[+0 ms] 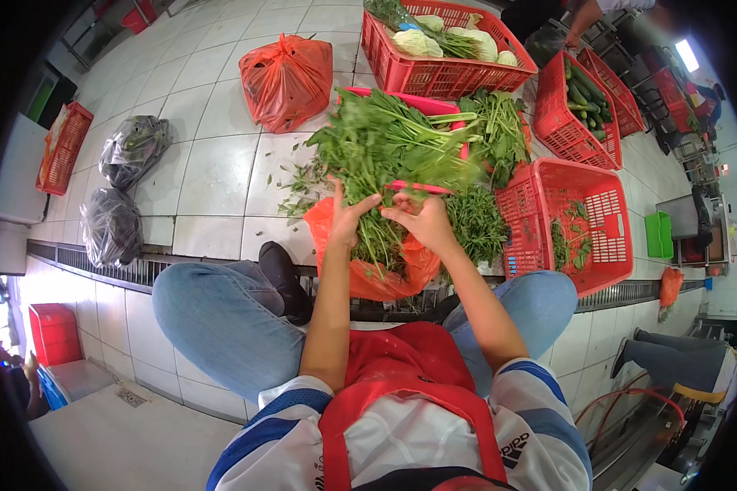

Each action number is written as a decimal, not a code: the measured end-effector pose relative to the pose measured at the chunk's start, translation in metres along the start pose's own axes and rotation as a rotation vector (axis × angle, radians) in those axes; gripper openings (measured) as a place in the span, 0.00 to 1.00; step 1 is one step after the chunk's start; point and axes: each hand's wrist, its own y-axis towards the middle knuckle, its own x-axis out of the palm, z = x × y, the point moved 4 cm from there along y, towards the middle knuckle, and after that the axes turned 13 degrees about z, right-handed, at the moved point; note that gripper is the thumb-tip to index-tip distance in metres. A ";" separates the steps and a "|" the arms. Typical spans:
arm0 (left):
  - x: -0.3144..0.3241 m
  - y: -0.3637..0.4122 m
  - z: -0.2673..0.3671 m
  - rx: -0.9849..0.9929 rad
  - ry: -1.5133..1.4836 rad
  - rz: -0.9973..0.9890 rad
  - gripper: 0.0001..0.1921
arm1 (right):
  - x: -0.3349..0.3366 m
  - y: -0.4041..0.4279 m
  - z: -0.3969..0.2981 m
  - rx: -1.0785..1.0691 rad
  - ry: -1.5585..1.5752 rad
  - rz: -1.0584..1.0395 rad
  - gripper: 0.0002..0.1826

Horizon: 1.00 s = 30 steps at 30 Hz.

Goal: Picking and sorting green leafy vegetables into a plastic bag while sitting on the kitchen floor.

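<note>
My left hand [347,222] is closed around a bunch of leafy green herbs [378,236], its stems hanging down between my hands. Close beside it, my right hand [422,222] has its thumb and fingers pinched on some of the greens; the exact stems are blurred. Below both hands an orange plastic bag [368,283] lies spread, with more greens in it. Just beyond, a pink basket [405,101] is heaped with long-stemmed celery-like greens [414,132]. Small-leaved greens [476,224] lie in a pile right of my right hand.
A red crate [608,239] with leaf scraps stands at right. Behind are crates of cabbages [417,43] and cucumbers [583,92], plus a tied red bag [288,86]. Grey plastic bags [112,224] sit left. A floor drain grate [86,261] crosses before me. Other people are nearby.
</note>
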 end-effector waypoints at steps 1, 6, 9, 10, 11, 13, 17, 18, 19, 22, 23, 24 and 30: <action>0.005 0.000 -0.004 -0.021 0.043 -0.046 0.52 | 0.003 0.000 0.001 -0.200 -0.202 -0.013 0.11; -0.010 0.003 0.001 -0.034 0.127 -0.092 0.46 | -0.006 -0.006 0.016 0.423 0.072 -0.331 0.09; -0.010 0.009 0.006 0.065 0.104 -0.101 0.45 | -0.013 -0.015 0.018 0.756 0.542 -0.424 0.14; -0.011 0.010 0.006 0.066 0.115 -0.052 0.47 | -0.015 -0.016 0.019 0.757 0.542 -0.424 0.14; -0.012 0.010 0.005 0.065 0.114 -0.052 0.47 | -0.016 -0.017 0.021 0.744 0.520 -0.454 0.13; -0.007 0.009 0.006 0.080 0.071 -0.077 0.48 | -0.017 -0.017 0.029 0.732 0.499 -0.479 0.12; -0.012 0.007 0.007 0.032 0.111 0.002 0.50 | -0.028 -0.005 0.022 0.640 0.567 -0.290 0.10; -0.012 0.008 0.008 0.024 0.089 -0.034 0.50 | -0.035 -0.001 0.019 0.621 0.513 -0.162 0.11; -0.013 0.010 0.008 0.017 0.066 -0.070 0.51 | -0.034 0.000 0.020 0.619 0.513 -0.167 0.11; -0.004 0.004 0.013 -0.037 -0.011 -0.108 0.50 | -0.028 -0.001 0.044 0.327 -0.145 -0.121 0.14; -0.004 0.010 0.011 -0.032 -0.009 -0.119 0.50 | -0.026 -0.013 0.054 0.340 -0.055 -0.050 0.13; -0.015 0.017 0.007 0.003 0.009 -0.123 0.50 | -0.015 -0.008 0.042 0.286 0.017 -0.077 0.11; -0.009 0.013 -0.006 0.119 0.121 -0.114 0.46 | 0.012 -0.013 0.033 -0.010 -0.019 -0.042 0.09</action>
